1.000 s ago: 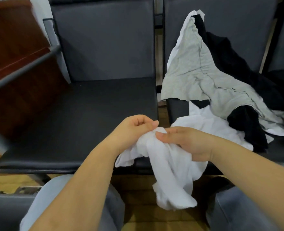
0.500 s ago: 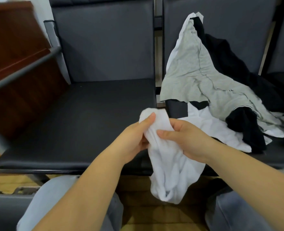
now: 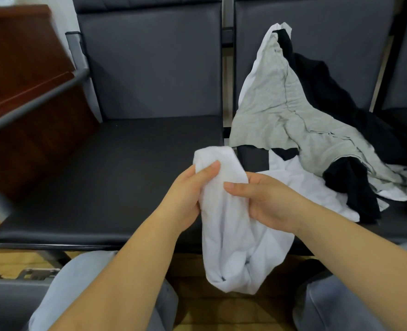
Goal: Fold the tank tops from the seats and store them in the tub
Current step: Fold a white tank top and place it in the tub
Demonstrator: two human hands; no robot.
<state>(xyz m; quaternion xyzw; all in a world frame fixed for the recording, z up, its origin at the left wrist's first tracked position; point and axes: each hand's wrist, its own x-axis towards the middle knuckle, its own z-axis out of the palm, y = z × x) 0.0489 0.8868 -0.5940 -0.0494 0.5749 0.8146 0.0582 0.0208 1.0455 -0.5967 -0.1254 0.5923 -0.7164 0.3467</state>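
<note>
Nearest, the left hand point(image 3: 185, 199) and right hand point(image 3: 267, 201) are both gripping a bunched white tank top point(image 3: 233, 235), thumbs pinching its upper part while the rest is hanging between the knees. Beyond them, the left seat point(image 3: 107, 177) is lying bare. Farther right, a grey top point(image 3: 276, 111), black garments point(image 3: 350, 187) and another white top point(image 3: 298, 177) are lying heaped on the right seat point(image 3: 252, 158).

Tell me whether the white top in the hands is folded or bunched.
Bunched, not folded: the white top hangs in a twisted rope between the left hand and right hand.
</note>
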